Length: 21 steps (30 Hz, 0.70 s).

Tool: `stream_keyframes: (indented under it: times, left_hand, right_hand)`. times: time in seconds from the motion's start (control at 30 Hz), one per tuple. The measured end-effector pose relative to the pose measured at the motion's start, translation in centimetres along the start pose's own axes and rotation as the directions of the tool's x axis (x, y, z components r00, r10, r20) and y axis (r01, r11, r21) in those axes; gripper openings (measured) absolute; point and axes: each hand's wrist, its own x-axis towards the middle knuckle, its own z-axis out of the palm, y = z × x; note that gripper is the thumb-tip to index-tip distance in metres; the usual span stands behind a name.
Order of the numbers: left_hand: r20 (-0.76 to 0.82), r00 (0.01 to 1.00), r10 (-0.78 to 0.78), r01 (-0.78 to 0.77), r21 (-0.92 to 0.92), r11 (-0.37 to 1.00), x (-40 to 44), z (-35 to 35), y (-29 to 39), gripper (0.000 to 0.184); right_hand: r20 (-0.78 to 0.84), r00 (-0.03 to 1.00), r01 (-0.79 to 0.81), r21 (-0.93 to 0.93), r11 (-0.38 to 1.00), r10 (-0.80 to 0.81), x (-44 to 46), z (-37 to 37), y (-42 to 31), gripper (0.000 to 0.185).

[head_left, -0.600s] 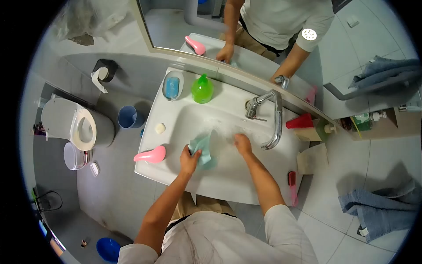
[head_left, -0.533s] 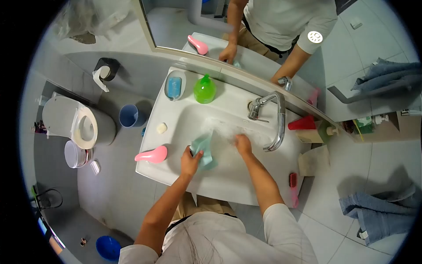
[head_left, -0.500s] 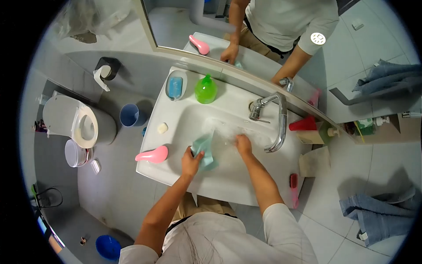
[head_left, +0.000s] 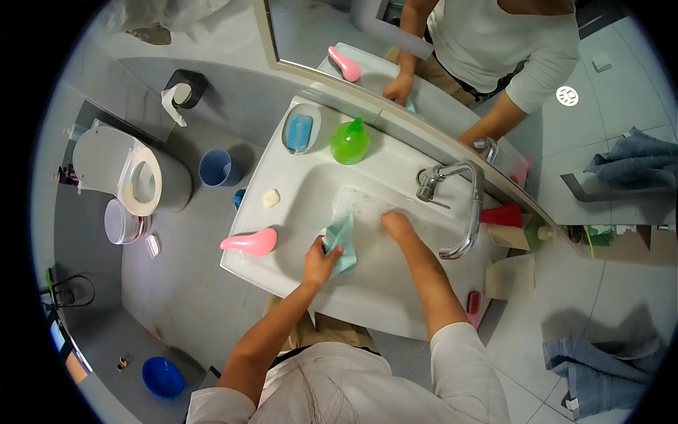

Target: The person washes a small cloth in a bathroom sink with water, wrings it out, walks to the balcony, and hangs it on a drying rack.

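Note:
A light teal cloth (head_left: pixel 342 244) hangs in the left part of the white sink (head_left: pixel 304 205), and my left hand (head_left: pixel 323 261) is closed on it. To the right, my right hand (head_left: pixel 397 224) reaches down into the basin beside white suds (head_left: pixel 353 201); its fingers are curled downward and their tips are hidden. The chrome faucet (head_left: pixel 474 205) arches over the basin's right side.
On the sink's rim are a green bottle (head_left: pixel 350 141), a blue soap bar (head_left: pixel 299 132) in a dish, a white soap piece (head_left: pixel 270 198) and a pink hairbrush (head_left: pixel 251 242). A red brush (head_left: pixel 473 304) lies at the right edge. A mirror (head_left: pixel 452 71) is behind.
The view has shifted, so the sink sits further right and tilts more. My left hand still holds the cloth, and my right hand is still in the basin.

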Motion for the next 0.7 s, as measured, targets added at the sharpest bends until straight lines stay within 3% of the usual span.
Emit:
stream_keyframes:
  times: [0.07,0.27,0.37,0.4,0.5,0.6,0.7]
  left_hand:
    - [0.009,0.999,-0.032,0.032,0.018,0.999,-0.2,-0.2,0.8,0.041]
    - [-0.058,0.998,0.01,-0.015,-0.091,0.996,0.3,0.4,0.1,0.041]
    - [-0.002,0.994,-0.11,0.11,0.02,0.994,0.2,-0.8,2.2,0.04]
    - [-0.018,0.996,-0.092,0.093,0.062,0.994,0.0,-0.6,2.0,0.039]
    - [-0.012,0.998,-0.057,0.056,-0.085,0.995,0.1,0.4,1.7,0.039]
    - [0.011,0.998,-0.057,0.057,-0.045,0.997,0.4,1.3,1.8,0.038]
    - [0.058,0.997,-0.054,0.058,-0.066,0.996,0.6,2.4,1.4,0.038]
  right_hand:
    - [0.003,0.997,0.071,-0.097,0.993,-0.071,-0.2,-0.7,-0.3,0.013]
    - [0.0,1.0,-0.007,-0.132,0.991,0.007,1.1,1.8,-0.5,0.012]
    - [0.055,0.991,-0.128,0.213,0.969,0.119,0.5,0.6,0.2,0.014]
    - [-0.157,0.986,-0.016,0.203,0.979,0.049,0.2,1.4,1.1,0.016]
    - [-0.326,0.938,0.215,0.293,0.932,-0.114,-1.3,2.6,4.2,0.018]
    - [-0.266,0.964,0.115,0.317,0.941,-0.028,-3.2,2.3,3.1,0.024]
    - [-0.344,0.929,0.052,0.483,0.874,0.135,-6.4,0.9,0.5,0.026]
